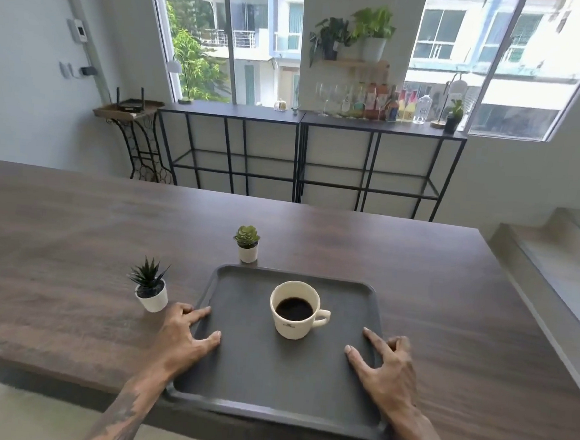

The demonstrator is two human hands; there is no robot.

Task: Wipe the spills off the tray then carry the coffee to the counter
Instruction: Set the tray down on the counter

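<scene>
While the tray (280, 384) lay at the near edge of the tabletop (433, 264), its near rim overhanging slightly, both hands were set on its side rims. The left hand (184, 336) was laid on the left rim with its fingers spread, thumb inside the tray; the right hand (386, 367) was placed likewise on the right rim. Neither grip was clamped: the fingers were held apart and rested on the tray, nothing being enclosed. The cup (296, 309), nearly full of black coffee, stood just far of the tray's middle, its handle turned right.

No spills could be made out on the tray's dark surface, and no cloth was seen, so wiping was judged to be either done or impossible to confirm; a lift appeared to be in preparation.

Trouble was to be expected chiefly from tilt. Were one side raised faster than the other, the coffee would likely be slopped over the brim, or the cup slid across the smooth tray. With open, flat grips a firm hold might not be secured, and the tray could be dropped. The spiky plant (150, 289), just left of the left hand, could be knocked over.

Counted: one tray, one cup, two small potted plants, the second being the succulent (247, 244) just beyond the far rim, and two hands.
</scene>
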